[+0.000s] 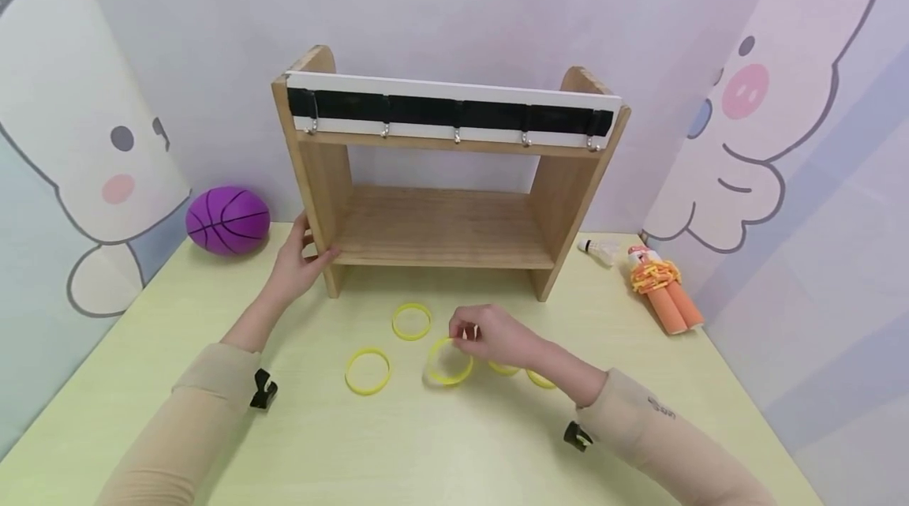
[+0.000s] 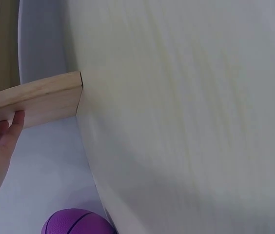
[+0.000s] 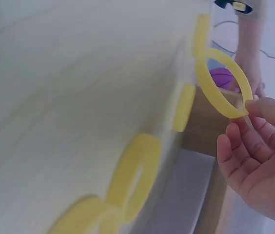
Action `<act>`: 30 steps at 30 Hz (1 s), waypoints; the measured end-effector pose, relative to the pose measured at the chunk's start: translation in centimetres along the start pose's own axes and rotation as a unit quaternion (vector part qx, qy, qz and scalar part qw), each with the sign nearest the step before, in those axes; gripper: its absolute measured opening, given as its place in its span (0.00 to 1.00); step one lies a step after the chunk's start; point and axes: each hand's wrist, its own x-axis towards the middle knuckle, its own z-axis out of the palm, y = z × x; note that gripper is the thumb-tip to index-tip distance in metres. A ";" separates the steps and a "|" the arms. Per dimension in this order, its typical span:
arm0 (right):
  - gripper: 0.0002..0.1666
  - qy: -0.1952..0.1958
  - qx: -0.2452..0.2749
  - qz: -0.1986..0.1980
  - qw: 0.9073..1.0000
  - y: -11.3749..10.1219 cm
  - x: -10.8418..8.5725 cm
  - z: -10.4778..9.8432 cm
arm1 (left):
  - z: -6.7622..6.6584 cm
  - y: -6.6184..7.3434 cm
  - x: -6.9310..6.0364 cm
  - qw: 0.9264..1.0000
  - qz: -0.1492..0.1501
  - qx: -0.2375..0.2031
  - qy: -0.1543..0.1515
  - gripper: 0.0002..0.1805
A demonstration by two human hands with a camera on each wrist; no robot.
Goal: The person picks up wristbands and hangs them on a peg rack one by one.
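A small wooden shelf stands on the table, with a white-and-black strip of several metal hooks along its top front. My left hand grips the shelf's left side panel, thumb at the front edge, fingers against the outer face. In front of the shelf, my right hand pinches a yellow ring between thumb and fingers; the ring hangs tilted. Two more yellow rings, a farther ring and a nearer ring, lie to its left. Others lie partly hidden under my right forearm.
A purple ball sits at the back left by the wall. Right of the shelf lie a shuttlecock and an orange-handled bundle wrapped in orange-yellow cord. Walls with cartoon figures border the table.
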 end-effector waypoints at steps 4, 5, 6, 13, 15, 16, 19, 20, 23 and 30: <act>0.03 0.027 0.022 -0.011 0.999 -1.0 0.4 -0.8 | 0.1 0.0 0.0 1.000 -0.009 -0.004 -0.001 0.44; 0.03 0.033 0.026 -0.014 0.999 -1.2 0.5 -1.0 | 0.1 0.0 0.0 1.000 -0.012 -0.004 0.000 0.44; 0.03 0.039 0.031 -0.015 0.999 -1.6 0.7 -1.2 | 0.2 0.0 0.0 1.000 -0.013 -0.003 0.000 0.44; 0.04 0.091 0.081 -0.023 0.992 -4.3 2.3 -2.7 | 0.1 0.1 -0.1 1.000 -0.009 -0.005 0.001 0.43; 0.04 0.106 0.091 -0.028 0.990 -5.0 2.8 -3.1 | 0.1 0.1 -0.1 1.000 -0.007 -0.005 0.002 0.43; 0.04 0.113 0.099 -0.029 0.988 -5.4 3.1 -3.2 | 0.1 0.1 0.0 1.000 -0.006 -0.007 0.002 0.43; 0.04 0.132 0.119 -0.035 0.983 -6.4 4.0 -3.6 | 0.0 0.1 -0.1 1.000 -0.004 -0.007 0.005 0.43; 0.04 0.139 0.127 -0.038 0.981 -6.7 4.4 -3.7 | 0.0 0.1 -0.1 1.000 -0.004 -0.007 0.006 0.43; 0.05 0.161 0.148 -0.052 0.974 -7.8 5.3 -4.1 | 0.1 0.1 -0.1 1.000 -0.003 -0.007 0.008 0.42; 0.06 0.211 0.209 -0.071 0.952 -10.1 7.8 -5.2 | 0.2 -0.2 0.1 1.000 -0.003 -0.017 0.004 0.42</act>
